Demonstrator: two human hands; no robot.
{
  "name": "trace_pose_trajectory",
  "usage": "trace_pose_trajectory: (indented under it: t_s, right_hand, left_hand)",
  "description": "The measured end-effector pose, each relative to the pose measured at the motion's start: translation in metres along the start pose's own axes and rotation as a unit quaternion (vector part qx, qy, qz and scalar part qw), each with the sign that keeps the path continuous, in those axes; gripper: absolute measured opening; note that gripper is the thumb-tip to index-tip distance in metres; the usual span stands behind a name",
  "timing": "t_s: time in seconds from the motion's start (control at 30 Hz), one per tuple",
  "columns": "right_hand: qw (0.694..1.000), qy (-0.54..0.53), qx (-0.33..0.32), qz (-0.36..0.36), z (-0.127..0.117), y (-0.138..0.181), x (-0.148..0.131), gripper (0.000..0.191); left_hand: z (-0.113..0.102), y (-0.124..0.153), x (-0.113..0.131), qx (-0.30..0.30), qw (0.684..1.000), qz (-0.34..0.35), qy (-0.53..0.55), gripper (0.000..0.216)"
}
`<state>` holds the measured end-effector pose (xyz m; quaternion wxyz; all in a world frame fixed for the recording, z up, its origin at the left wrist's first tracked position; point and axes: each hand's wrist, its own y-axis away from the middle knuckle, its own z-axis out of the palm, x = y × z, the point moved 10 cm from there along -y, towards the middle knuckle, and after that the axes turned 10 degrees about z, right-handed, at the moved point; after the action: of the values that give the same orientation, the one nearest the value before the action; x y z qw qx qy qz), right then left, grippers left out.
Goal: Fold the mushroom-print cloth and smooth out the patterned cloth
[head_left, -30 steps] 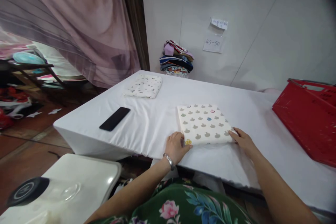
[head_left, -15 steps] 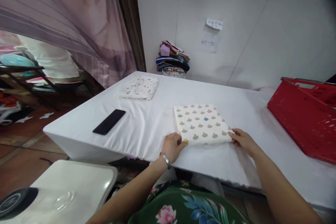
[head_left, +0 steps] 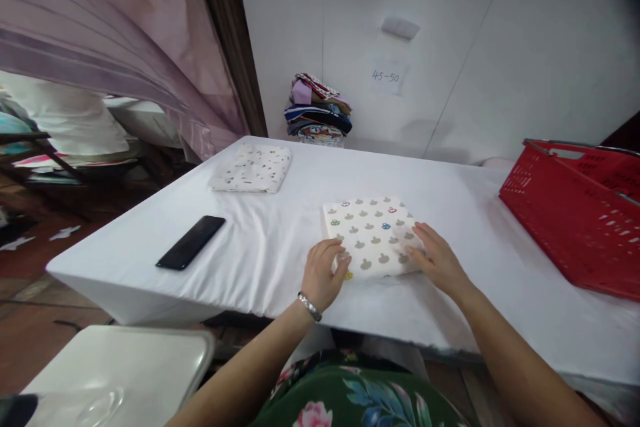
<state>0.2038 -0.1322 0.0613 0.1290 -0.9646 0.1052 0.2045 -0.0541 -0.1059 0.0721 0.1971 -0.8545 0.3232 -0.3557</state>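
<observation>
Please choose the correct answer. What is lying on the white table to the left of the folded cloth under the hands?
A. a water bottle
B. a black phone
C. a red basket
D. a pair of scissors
B: the black phone lies flat on the table, left of the folded cloth.

- We see a folded cream cloth [head_left: 371, 235] printed with grey-brown shapes and a few coloured ones.
- The bench [head_left: 280, 240] is covered in plain white.
- Our phone [head_left: 191, 251] is black.
- The basket [head_left: 575, 213] is red.
- Another folded white cloth [head_left: 251, 168] carries small dark specks.
- The curtain [head_left: 125, 33] is dusky mauve.
</observation>
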Motion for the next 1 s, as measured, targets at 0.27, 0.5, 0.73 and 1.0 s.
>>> trace_pose_trajectory:
  t_s: [0.27, 0.5, 0.73, 1.0]
  right_hand:
    - [0.991, 0.115, -0.067, 0.016, 0.050, -0.010, 0.007, 0.059]
    - [0.990, 0.121, -0.076, 0.016, 0.052, -0.008, 0.011, 0.061]
    - [0.991, 0.105, -0.084, -0.007, 0.049, -0.038, -0.023, 0.061]
    - [0.983, 0.142, -0.117, -0.001, 0.082, -0.110, -0.040, 0.063]
  left_hand:
    - [0.068, 0.002, 0.011, -0.213, 0.971, 0.089, -0.063, 0.060]
    - [0.069, 0.007, 0.005, -0.211, 0.972, 0.087, -0.062, 0.060]
    - [0.062, -0.031, 0.007, -0.210, 0.972, 0.077, -0.068, 0.050]
    - [0.102, -0.095, -0.064, -0.276, 0.949, -0.034, -0.151, 0.069]
